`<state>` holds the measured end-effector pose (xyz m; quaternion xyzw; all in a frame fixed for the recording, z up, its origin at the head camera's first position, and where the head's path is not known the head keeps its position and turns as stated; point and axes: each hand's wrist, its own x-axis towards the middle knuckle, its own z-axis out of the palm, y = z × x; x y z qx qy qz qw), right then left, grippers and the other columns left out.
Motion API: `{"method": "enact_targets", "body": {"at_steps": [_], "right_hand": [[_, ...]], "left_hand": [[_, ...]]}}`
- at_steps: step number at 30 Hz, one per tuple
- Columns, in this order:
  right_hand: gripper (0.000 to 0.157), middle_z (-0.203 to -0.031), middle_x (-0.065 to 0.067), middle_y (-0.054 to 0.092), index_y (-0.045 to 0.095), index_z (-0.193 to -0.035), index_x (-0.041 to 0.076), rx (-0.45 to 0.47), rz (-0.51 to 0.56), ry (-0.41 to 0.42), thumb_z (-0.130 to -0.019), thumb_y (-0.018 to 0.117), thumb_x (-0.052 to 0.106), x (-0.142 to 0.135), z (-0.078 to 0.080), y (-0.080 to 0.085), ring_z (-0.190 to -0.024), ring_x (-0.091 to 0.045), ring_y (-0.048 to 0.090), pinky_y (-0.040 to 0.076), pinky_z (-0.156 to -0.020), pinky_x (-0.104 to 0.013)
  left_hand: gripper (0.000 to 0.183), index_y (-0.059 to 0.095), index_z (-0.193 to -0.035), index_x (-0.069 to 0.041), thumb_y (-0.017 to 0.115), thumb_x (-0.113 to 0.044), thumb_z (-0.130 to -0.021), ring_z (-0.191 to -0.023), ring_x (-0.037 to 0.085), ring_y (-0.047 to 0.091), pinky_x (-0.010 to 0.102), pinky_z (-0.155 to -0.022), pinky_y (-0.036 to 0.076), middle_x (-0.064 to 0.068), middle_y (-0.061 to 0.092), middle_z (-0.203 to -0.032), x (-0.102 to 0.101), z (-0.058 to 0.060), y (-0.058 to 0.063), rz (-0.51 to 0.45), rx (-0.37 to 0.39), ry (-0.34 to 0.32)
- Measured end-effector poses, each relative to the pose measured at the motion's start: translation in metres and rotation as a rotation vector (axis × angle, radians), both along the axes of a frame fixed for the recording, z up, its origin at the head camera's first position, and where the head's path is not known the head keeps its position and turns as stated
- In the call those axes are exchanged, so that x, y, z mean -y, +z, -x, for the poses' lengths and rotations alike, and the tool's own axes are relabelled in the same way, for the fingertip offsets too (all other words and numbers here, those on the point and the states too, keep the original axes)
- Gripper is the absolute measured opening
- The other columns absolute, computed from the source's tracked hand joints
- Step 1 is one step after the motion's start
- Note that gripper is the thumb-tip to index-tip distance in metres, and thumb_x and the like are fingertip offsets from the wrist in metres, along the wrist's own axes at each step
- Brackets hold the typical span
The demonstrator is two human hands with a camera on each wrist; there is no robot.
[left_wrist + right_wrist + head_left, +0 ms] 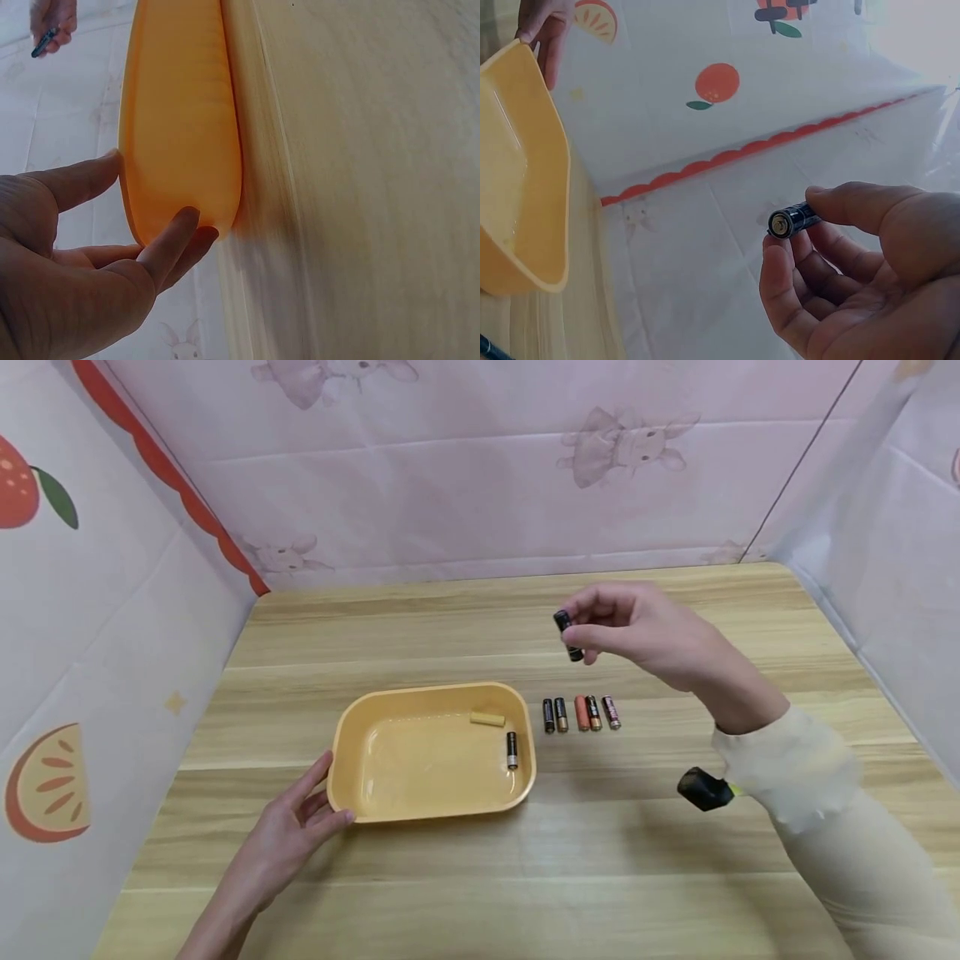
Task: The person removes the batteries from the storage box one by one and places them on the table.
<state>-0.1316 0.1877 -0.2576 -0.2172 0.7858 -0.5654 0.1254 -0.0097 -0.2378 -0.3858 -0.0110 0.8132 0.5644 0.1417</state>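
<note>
A yellow plastic basin (431, 810) sits on the table, with a yellow battery (487, 719) and a black-and-silver battery (512, 750) inside near its right end. My left hand (288, 827) grips the basin's near left corner from outside, thumb and fingers spread around it; the left wrist view shows its fingertips (184, 217) against the outer wall. Above the table, beyond the basin's right side, my right hand (637, 631) pinches a black battery (795, 220) between thumb and fingers. Below it, several batteries lie side by side, including an orange battery (582, 713) and black ones (548, 716).
The wooden table (480, 893) meets a pink printed sheet (465, 502) at the back. White printed sheets (112, 635) hang at the left and right. A black object (705, 789) shows beside the right sleeve (795, 768).
</note>
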Motion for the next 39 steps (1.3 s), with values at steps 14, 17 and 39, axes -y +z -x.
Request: {"method": "enact_targets", "body": {"at_steps": [14, 17, 39], "right_hand": [[0.013, -0.094, -0.003, 0.07, 0.069, -0.112, 0.002, 0.025, 0.048, -0.142, -0.1, 0.069, 0.007, -0.041, -0.006, -0.013, -0.077, -0.018, 0.065, 0.058, -0.081, -0.025], [0.009, -0.093, -0.004, 0.069, 0.07, -0.109, 0.002, 0.032, 0.099, -0.14, -0.1, 0.068, 0.004, -0.049, -0.006, -0.02, -0.075, -0.017, 0.065, 0.057, -0.082, -0.023], [0.012, -0.088, 0.001, 0.069, 0.066, -0.111, -0.001, 0.208, 0.085, -0.231, -0.102, 0.066, 0.007, -0.082, -0.004, -0.072, -0.071, -0.015, 0.064, 0.061, -0.076, -0.027]], "left_hand": [[0.092, 0.013, -0.165, -0.005, 0.074, -0.004, -0.096, -0.14, 0.038, 0.043, 0.018, -0.097, 0.053, 0.027, 0.026, -0.164, 0.001, -0.002, 0.0, -0.015, -0.003, 0.002], [0.093, 0.013, -0.165, -0.005, 0.074, -0.006, -0.096, -0.14, 0.037, 0.043, 0.019, -0.098, 0.053, 0.027, 0.026, -0.164, 0.001, -0.002, 0.001, -0.012, -0.006, 0.002], [0.093, 0.012, -0.166, -0.007, 0.074, -0.007, -0.096, -0.141, 0.038, 0.042, 0.021, -0.099, 0.053, 0.026, 0.022, -0.166, 0.001, 0.0, 0.001, -0.006, -0.003, -0.004]]}}
